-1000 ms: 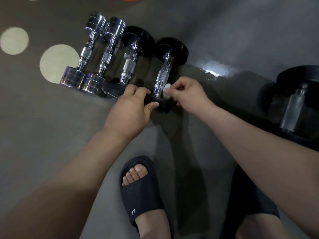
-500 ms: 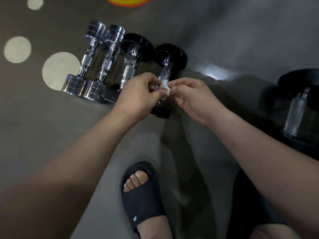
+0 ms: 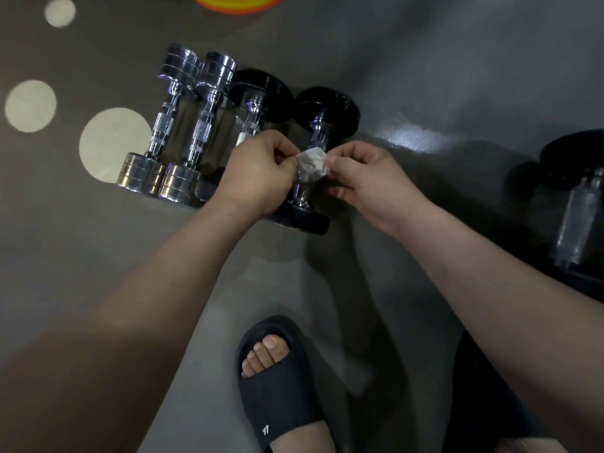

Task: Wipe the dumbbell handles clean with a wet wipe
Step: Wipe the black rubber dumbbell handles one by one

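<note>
Both hands are meeting at the centre of the frame. The left hand (image 3: pixel 258 173) is pinching the left edge of the wet wipe (image 3: pixel 312 165) and the right hand (image 3: pixel 369 181) is pinching its right edge, fingers curled. The wipe is spreading wider between them than half a second ago, when it was a small wad. A second ago the left hand was resting on the near plate of the black dumbbell (image 3: pixel 327 109), which it has now left. The wipe is sitting in front of that dumbbell's handle (image 3: pixel 318 129); I cannot tell whether it is touching. To the left a second black dumbbell (image 3: pixel 258 89) and two chrome dumbbells (image 3: pixel 170 125) are lying in a row, unmoved. A dark slipper (image 3: pixel 277 397) is showing at the lower centre.
</note>
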Tool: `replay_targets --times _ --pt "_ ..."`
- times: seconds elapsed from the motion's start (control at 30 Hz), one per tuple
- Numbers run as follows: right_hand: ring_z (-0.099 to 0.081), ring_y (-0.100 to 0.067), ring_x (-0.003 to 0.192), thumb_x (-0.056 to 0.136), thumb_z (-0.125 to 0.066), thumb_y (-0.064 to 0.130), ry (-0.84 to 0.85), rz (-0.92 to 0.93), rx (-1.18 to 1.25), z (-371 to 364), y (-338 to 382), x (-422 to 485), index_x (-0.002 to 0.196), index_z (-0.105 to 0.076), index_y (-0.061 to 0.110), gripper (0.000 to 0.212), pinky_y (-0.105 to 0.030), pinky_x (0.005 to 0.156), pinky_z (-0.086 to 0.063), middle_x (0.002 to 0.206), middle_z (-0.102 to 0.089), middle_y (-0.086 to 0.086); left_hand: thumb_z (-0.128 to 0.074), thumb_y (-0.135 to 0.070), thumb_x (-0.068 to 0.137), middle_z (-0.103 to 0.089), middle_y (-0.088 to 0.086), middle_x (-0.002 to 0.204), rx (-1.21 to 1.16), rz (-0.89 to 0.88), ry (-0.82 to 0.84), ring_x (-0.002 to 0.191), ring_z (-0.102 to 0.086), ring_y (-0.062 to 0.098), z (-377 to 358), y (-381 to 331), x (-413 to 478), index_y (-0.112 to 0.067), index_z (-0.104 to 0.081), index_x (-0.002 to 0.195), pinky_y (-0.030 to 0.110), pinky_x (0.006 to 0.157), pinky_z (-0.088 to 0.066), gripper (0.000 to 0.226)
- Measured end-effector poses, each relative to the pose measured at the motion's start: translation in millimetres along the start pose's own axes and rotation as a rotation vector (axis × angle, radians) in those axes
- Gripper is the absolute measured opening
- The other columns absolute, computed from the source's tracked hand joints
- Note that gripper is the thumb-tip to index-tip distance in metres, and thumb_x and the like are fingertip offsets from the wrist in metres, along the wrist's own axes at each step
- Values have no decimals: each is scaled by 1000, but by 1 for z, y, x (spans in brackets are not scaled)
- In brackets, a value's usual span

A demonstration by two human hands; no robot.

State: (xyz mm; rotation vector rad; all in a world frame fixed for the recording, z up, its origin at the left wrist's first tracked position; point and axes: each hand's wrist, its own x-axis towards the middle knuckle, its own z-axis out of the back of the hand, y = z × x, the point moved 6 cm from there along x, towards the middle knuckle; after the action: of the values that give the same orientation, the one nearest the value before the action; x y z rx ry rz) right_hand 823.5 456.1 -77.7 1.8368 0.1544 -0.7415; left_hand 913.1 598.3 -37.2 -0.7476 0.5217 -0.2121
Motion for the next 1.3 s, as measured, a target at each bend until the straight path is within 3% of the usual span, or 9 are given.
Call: replay_targets --times 0.13,0.27,0.37,0.5,0.6,0.83,1.0,1.17,1.3 --pt "-65 -20 78 93 -67 3 7 34 32 -4 6 4 102 -65 9 11 -30 70 -53 90 -68 -11 -56 -19 91 -74 0 89 -163 30 17 80 -74 21 1 5 4 -34 -64 94 45 80 -62 17" --pt "-61 -16 69 92 -69 5 -27 36 -8 2 6 10 97 -68 7 5 -29 67 -51 79 -68 -8 -70 -29 86 -73 -3 85 -140 -67 81 73 -68 10 0 -1 5 -29 -64 105 29 71 -57 20" --pt "-59 -14 69 94 -67 6 -10 22 -37 4 2 11 95 -70 8 4 -28 66 -50 76 -66 -7 -78 -27 86 -71 -6 79 -35 -94 91 67 -65 2 -2 -1 9 -23 -68 96 22 66 -53 15" --pt "-59 -16 68 92 -67 9 -125 0 -128 15 3 13 84 -70 13 9 -30 62 -49 74 -67 -6 -69 -17 92 -75 4 77 -73 -12 53 69 -74 17 4 3 12 -13 -72 95 33 66 -61 6" --pt "-63 -20 68 88 -66 15 -201 -40 -185 18 -2 16 83 -70 13 7 -36 68 -54 77 -70 -10 -67 -14 94 -75 7 79 -107 26 24 66 -74 18 10 5 13 -9 -70 98 25 56 -59 8" --pt "-64 -16 64 85 -76 37 -195 25 -227 4 3 15 89 -68 14 24 -32 65 -57 75 -68 -3 -74 -28 88 -73 -2 73 -27 -68 -11 62 -69 6 9 4 13 -21 -70 89 25 60 -57 9" --pt "-67 -19 62 88 -72 5 -207 25 -308 6 0 19 85 -67 12 8 -35 70 -58 77 -73 -9 -75 -26 86 -71 -5 74 53 -76 1 68 -69 9 7 7 17 -23 -68 85 25 64 -56 7" --pt "-69 -22 71 88 -67 1 -253 21 -249 2 -2 17 85 -63 13 13 -33 66 -60 83 -71 -11 -70 -19 83 -63 -6 82 175 -110 -90 76 -60 12 5 4 20 -21 -66 89 16 58 -37 7" --pt "-64 -19 66 87 -67 -1 -268 49 -215 3 -1 15 80 -61 15 19 -26 54 -50 75 -69 -6 -66 -16 86 -71 -5 91 167 -202 26 84 -64 10 -7 -7 17 -22 -73 99 12 67 -45 16"
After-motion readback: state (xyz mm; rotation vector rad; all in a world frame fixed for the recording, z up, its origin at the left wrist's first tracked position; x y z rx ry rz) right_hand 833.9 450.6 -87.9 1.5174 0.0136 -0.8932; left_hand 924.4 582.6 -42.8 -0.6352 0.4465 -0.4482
